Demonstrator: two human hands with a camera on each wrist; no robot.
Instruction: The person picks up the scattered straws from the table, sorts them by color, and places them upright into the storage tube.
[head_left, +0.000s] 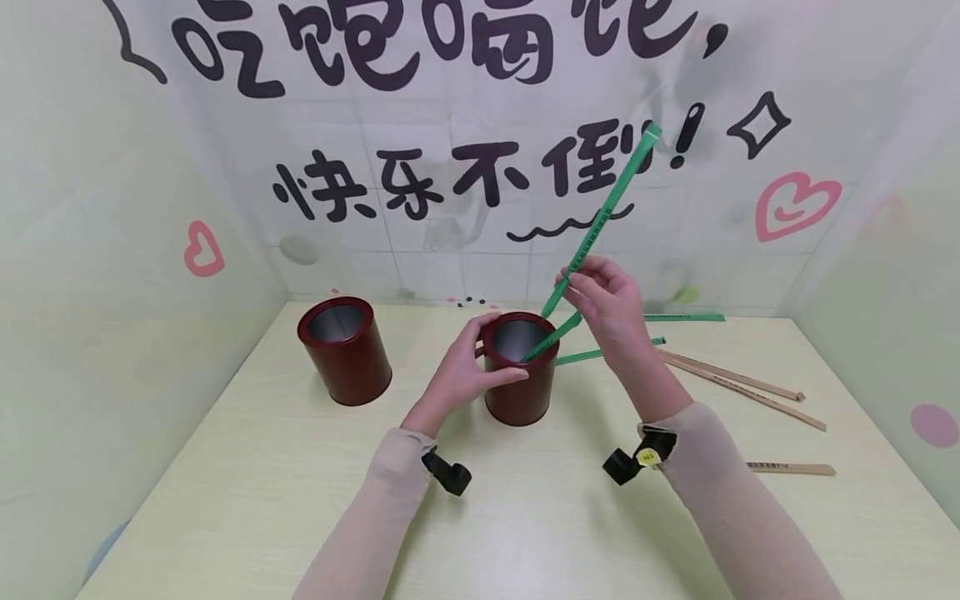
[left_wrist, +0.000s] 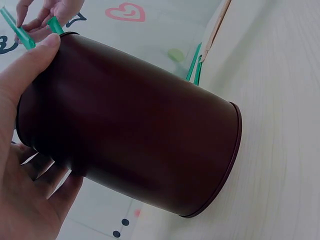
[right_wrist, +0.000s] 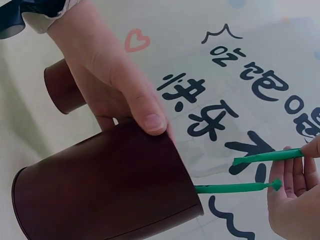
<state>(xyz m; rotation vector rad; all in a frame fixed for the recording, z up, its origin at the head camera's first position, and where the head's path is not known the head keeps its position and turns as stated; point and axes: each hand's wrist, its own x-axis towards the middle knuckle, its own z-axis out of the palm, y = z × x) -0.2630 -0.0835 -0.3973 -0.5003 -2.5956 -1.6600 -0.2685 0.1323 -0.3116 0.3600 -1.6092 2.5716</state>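
Observation:
My left hand (head_left: pixel 465 367) grips a dark red cylindrical canister (head_left: pixel 519 396), thumb on the near side and fingers around the far side by the rim. The canister stands upright on the table, its grey inside showing. One green-wrapped pair of chopsticks (head_left: pixel 551 337) leans inside it, the top sticking out to the right. Above the rim, my right hand (head_left: pixel 609 302) pinches another long green-wrapped pair of chopsticks (head_left: pixel 600 218) near its lower part. That pair slants up and right, its lower end (right_wrist: pixel 240 161) just outside the canister's mouth in the right wrist view.
A second dark red canister (head_left: pixel 351 367) stands upright at the left. Behind my right hand lie green-wrapped chopsticks (head_left: pixel 686 317). Several brown-wrapped chopsticks (head_left: pixel 738 373) lie at the right, one partly under my right sleeve (head_left: pixel 738 500). A printed wall sheet (head_left: pixel 450 275) rises behind the table.

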